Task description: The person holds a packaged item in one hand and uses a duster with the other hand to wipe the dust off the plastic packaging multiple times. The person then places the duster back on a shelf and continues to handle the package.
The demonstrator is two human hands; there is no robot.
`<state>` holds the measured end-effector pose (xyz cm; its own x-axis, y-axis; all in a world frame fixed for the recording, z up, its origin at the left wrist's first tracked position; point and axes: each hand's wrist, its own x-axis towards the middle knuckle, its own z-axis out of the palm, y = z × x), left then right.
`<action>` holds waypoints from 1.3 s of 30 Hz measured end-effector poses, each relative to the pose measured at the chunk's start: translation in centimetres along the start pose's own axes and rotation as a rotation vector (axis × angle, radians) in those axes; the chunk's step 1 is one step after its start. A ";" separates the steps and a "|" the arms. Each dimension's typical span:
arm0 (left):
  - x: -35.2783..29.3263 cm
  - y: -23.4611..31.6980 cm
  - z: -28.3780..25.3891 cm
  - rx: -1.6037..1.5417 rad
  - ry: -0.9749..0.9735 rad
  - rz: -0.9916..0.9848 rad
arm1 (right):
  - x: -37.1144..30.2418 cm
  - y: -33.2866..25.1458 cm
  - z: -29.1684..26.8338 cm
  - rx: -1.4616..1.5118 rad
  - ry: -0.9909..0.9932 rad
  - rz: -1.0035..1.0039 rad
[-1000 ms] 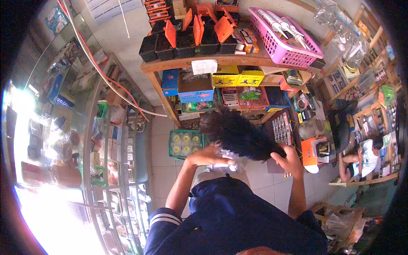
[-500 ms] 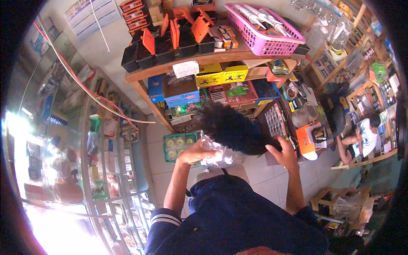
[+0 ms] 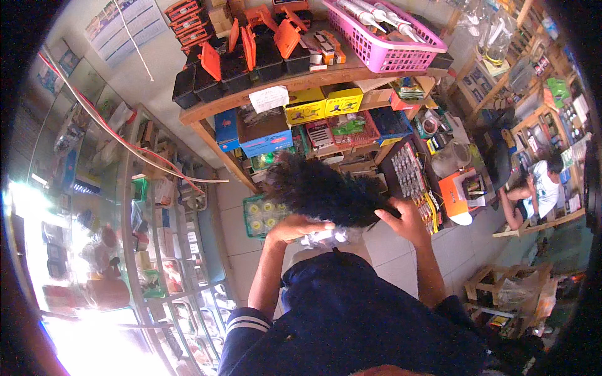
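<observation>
Both bare hands hold a black bristly bundle [image 3: 329, 191] in front of the wearer's waist, above the tiled floor [image 3: 392, 263] of a crowded shop. The right hand [image 3: 409, 222] grasps the bundle's tapered right end, its thumb on the near side and its fingers reaching over the far side. The left hand [image 3: 296, 229] is at the lower left edge, its thumb extended along the bristles just above crinkled clear plastic [image 3: 323, 238]; the other fingers are hidden, and how tightly they close cannot be told.

The wearer's navy shirt [image 3: 370, 307] fills the lower foreground, white stripes circling the left sleeve. Beyond the left hand, a green crate [image 3: 246, 220] of clear containers [image 3: 268, 208] rests on the floor.

Behind the bundle stands a wooden shelf [image 3: 338, 79]. Black bins [image 3: 236, 76] with raised orange lids [image 3: 287, 39] line its top beside a pink basket [image 3: 411, 59] of white nozzled tubes [image 3: 390, 22]; yellow boxes [image 3: 343, 103] and a blue box [image 3: 266, 143] sit below. To the right, an orange box [image 3: 450, 195] stands near a rack of small packets [image 3: 414, 175], and farther off a person in a white top [image 3: 547, 186] sits. Glass-fronted shelving [image 3: 128, 250] runs along the left.
</observation>
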<state>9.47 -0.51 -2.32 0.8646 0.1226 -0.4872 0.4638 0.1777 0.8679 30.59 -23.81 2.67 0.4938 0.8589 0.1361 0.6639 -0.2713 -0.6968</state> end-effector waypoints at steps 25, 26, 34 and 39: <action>4.9 -3.2 4.3 -1.309 0.146 0.478 | 4.2 -2.0 11.8 1.277 0.269 0.578; 4.8 -3.2 4.4 -1.302 0.140 0.478 | 4.5 -2.4 11.7 1.279 0.268 0.578; 5.4 -5.3 3.0 -1.035 0.276 0.616 | 5.6 -3.3 11.9 1.219 0.183 0.508; 4.1 -3.6 4.7 -1.190 0.091 0.546 | 6.0 -1.6 12.9 0.887 0.292 0.327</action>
<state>12.29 -5.27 -7.00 0.8479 0.5090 -0.1482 -0.4328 0.8260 0.3610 25.28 -12.68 -4.49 0.7759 0.6267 -0.0719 -0.1324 0.0505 -0.9899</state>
